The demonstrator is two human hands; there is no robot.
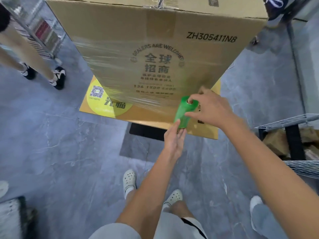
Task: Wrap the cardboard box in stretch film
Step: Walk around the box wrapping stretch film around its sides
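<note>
A tall cardboard box [203, 62] with printed text stands in front of me on a flat piece of orange cardboard [151, 116]. Clear stretch film [110, 69] covers the box's lower left part. A green roll of stretch film [183, 114] stands nearly upright at the box's lower right. My right hand [212, 109] holds the roll's top end, a finger in its core. My left hand [174, 142] supports the roll's bottom end with fairly straight fingers.
Another person's legs in black shoes [58, 78] stand at the left by a metal rack [39, 33]. A wire shelf with brown paper [293, 135] is at the right. My own feet in white clogs [129, 180] stand on the grey floor below the box.
</note>
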